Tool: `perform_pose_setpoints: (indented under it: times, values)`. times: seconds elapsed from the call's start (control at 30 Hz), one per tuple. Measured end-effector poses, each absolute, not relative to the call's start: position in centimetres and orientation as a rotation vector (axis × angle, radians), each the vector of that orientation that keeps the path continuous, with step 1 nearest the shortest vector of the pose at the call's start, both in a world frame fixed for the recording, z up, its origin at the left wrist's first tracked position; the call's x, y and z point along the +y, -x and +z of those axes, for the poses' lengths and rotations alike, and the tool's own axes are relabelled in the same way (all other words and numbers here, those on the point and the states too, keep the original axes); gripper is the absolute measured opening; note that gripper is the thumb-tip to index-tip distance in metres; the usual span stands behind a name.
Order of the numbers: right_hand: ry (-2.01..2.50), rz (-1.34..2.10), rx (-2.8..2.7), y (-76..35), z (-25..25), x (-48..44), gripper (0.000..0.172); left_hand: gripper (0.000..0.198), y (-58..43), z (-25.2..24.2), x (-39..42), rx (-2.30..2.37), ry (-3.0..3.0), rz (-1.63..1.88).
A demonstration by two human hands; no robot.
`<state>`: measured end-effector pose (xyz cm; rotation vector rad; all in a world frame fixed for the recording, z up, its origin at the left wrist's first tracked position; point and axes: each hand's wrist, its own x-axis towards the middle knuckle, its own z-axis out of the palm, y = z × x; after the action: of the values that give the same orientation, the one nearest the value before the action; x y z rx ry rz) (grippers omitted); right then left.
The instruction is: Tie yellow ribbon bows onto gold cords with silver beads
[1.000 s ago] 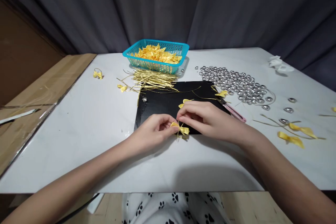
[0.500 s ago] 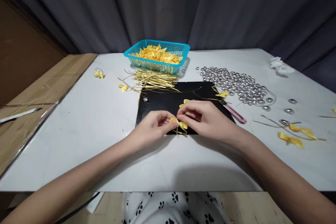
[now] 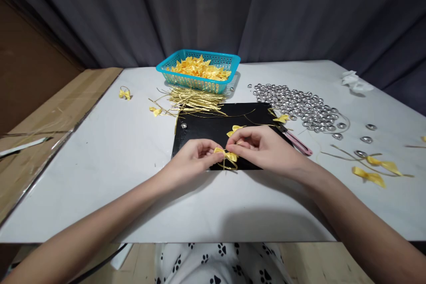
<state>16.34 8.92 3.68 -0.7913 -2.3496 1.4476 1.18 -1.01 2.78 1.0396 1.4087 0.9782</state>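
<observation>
At the centre of the frame, both hands meet over the near edge of a black mat (image 3: pixel 216 131) on the white desk (image 3: pixel 100 164). The left hand (image 3: pixel 193 159) pinches one wing of a small yellow ribbon bow (image 3: pixel 227 155) between thumb and fingertips; the right hand (image 3: pixel 262 146) is closed on the bow's other side, its fingers curled in around the middle. A thin gold wire (image 3: pixel 226 166) loops out below the bow, so the tie round its waist looks to be in place but not finished off.

The bow itself is bright satin yellow, pinched at the middle with two short wings spread left and right.

Judging from the spread, a good deal is done and a good deal is left. A blue basket (image 3: pixel 199 71) at upper centre is heaped with yellow ribbon pieces, a bundle of gold wires (image 3: pixel 195 100) lies just in front of it, and a pile of silver beads (image 3: pixel 296 106) sits at upper right. Another bow (image 3: pixel 234 130) lies on the mat just behind the hands, one (image 3: pixel 124 93) at the left, and loose ribbon strips (image 3: pixel 369 176) at the right edge.
</observation>
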Motion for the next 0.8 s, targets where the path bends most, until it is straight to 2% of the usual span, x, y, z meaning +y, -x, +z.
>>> perform_pose_setpoints:
  times: [0.1, 0.27, 0.43, 0.6, 0.8]
  values:
    - [0.675, 1.330, -2.326, -16.6, 3.9, 8.3, 0.018, 0.014, -0.9, 3.0, -1.0, 1.399, -1.062, 1.011]
    - [0.386, 0.763, -2.472, -17.1, 3.9, 7.7, 0.012, 0.016, -0.6, 3.2, -0.9, 1.378, -1.075, 1.040]
    - [0.312, 0.464, -2.544, -17.2, 2.9, 7.5, 0.010, 0.016, -0.5, 3.0, -0.8, 1.420, -1.014, 1.053]
    - [0.443, 0.379, -2.315, -16.4, 2.0, 6.3, 0.005, 0.015, -0.8, 3.0, -0.9, 1.480, -0.992, 1.183]
    - [0.522, 0.414, -2.233, -15.6, 1.3, 4.8, 0.007, 0.012, -1.1, 3.1, -1.0, 1.520, -0.897, 1.315]
